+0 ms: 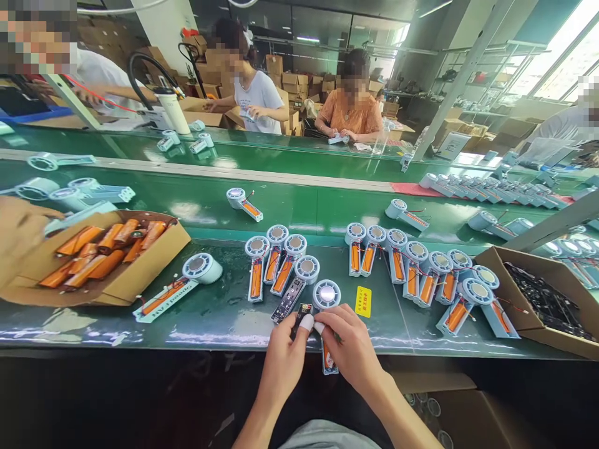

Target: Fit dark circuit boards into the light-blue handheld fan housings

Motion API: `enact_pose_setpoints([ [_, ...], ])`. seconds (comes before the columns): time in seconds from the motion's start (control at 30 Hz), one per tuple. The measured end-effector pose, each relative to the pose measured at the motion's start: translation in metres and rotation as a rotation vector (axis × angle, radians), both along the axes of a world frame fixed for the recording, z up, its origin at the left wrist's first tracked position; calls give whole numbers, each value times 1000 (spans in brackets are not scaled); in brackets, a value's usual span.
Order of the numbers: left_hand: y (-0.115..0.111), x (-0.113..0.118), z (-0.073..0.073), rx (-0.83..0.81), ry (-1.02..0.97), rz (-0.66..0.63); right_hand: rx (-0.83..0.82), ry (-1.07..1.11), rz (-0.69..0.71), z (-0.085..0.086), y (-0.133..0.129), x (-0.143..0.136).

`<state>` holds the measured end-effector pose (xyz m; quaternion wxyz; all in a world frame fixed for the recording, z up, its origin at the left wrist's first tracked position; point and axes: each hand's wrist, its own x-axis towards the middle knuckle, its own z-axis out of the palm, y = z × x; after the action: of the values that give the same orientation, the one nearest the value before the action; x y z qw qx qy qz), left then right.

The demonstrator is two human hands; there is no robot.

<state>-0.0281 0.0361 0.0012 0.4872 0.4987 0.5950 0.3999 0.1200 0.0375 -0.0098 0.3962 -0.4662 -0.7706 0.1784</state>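
My left hand (286, 349) pinches a small black circuit board (305, 309) between thumb and fingers. Close against it, my right hand (349, 337) has its thumb and forefinger pressed together at the board's edge; what they hold is hidden. White covers sit on some fingertips. Under my hands lies a pale blue handheld fan (326, 293), its open handle showing an orange battery and jutting past the table edge. Just left of it rests another fan (307, 268) with a black board on its handle. A yellow label (364, 302) lies to the right.
Open-handled fans (277, 234) stand grouped left and right of my hands. A cardboard box of orange batteries (182, 240) is at left, a box of black boards (496, 262) at right. Behind runs a green conveyor (299, 209) with more fans. Co-workers (262, 93) sit across it.
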Motion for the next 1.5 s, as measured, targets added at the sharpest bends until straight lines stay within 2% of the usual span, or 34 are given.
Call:
enact_pose_setpoints([
  [0.27,-3,-3,1,37,43,-6,138,-184,-33,7,0,1],
  [0.6,-7,-1,-7,319,261,-55,182,-248,-61,12,6,1],
  [0.87,-14,-4,-18,462,519,-123,221,-379,-151,13,4,-7],
  [1.03,-14,-12,-17,472,573,-235,241,-473,-115,11,0,-8],
  [1.17,-10,-20,-9,459,493,-311,232,-366,-74,8,1,-4],
  [1.33,-7,-25,-4,419,436,-369,100,-124,25,8,5,4],
  [1.5,-7,-29,-6,410,359,-424,-66,-3,154,14,10,16],
])
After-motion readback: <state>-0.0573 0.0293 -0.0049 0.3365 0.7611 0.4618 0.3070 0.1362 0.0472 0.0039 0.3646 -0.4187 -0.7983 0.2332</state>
